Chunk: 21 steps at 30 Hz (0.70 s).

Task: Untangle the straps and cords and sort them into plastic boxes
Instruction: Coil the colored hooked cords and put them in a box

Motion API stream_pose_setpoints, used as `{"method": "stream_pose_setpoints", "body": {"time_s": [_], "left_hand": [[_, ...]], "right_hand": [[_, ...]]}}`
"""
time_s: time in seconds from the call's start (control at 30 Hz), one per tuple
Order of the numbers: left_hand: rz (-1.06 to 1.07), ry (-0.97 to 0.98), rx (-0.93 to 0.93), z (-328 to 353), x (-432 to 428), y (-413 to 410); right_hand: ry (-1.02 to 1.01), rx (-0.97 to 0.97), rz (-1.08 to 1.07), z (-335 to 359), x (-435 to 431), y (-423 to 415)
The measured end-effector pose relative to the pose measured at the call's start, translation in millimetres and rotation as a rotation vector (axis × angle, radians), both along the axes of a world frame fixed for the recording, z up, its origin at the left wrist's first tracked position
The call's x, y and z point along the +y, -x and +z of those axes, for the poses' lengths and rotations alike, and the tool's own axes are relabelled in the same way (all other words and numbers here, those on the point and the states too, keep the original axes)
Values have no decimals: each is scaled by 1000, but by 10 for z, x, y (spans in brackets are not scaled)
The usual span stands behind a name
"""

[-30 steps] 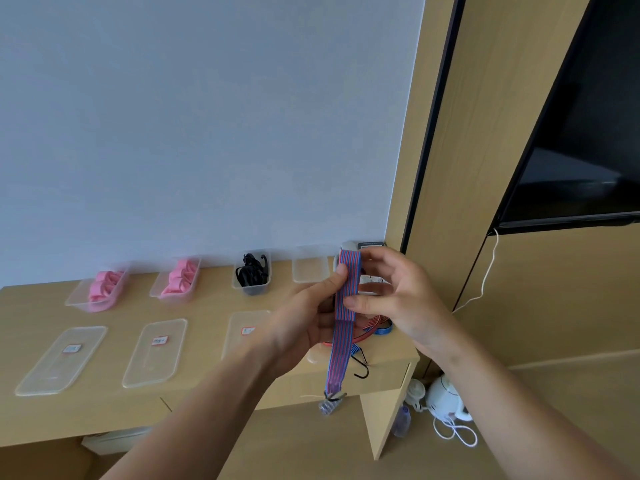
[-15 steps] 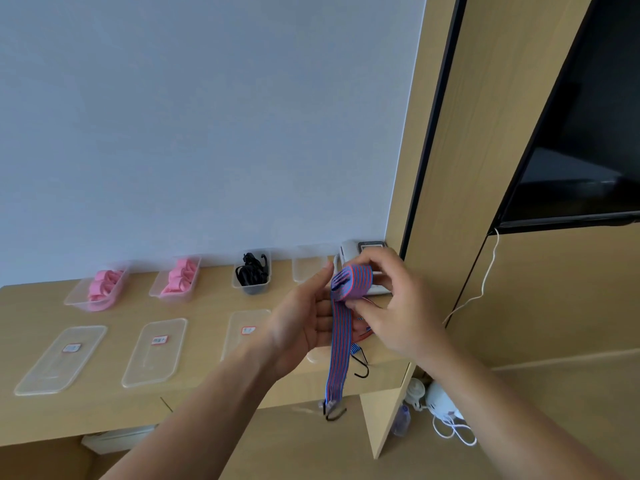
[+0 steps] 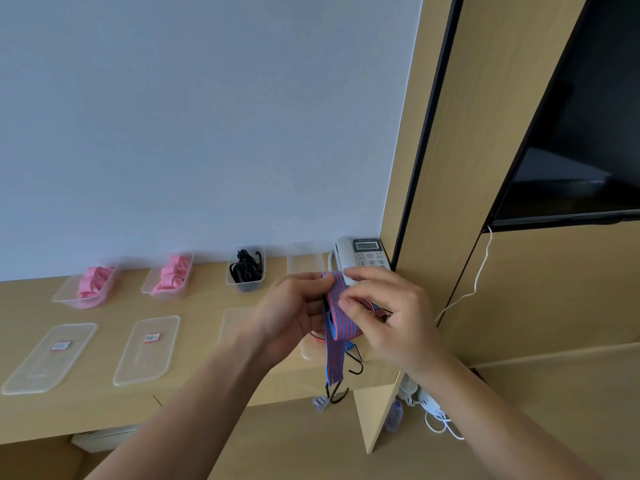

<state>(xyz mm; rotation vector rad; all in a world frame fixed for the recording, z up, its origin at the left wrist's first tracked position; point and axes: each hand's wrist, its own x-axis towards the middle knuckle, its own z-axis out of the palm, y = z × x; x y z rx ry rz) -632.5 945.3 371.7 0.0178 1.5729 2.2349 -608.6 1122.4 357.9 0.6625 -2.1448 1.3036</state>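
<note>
From the head camera, both hands work above the right end of the desk (image 3: 194, 396), close to its front edge, with a wooden wall panel (image 3: 460, 271) just to the right. The left hand (image 3: 294, 313) and the right hand (image 3: 388, 317) each pinch the folded red-and-blue strap (image 3: 337, 306) with curled fingers. Its tail hangs past the desk edge and ends in a black hook (image 3: 337, 393). A clear box (image 3: 304, 258) behind the hands is partly hidden, and a lid (image 3: 232, 323) is partly covered by the left wrist.
</note>
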Motion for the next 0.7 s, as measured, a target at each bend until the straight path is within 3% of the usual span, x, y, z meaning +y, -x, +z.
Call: {"method": "stream_pose_setpoints", "body": {"time_s": [0.1,0.2,0.4,0.7], "left_hand": [[1,35,49,22,6,-15],[-32,19,66,7,8,-46],[-22,-83,-21,-2,85,-127],[-94,87,-46,-103,131,-162]], "right_hand": [[2,-339,7,33,18,68],[-16,-616,181,80,63,143],[140,-635,125,24,26,126],[305,-627,108,71,15,194]]}}
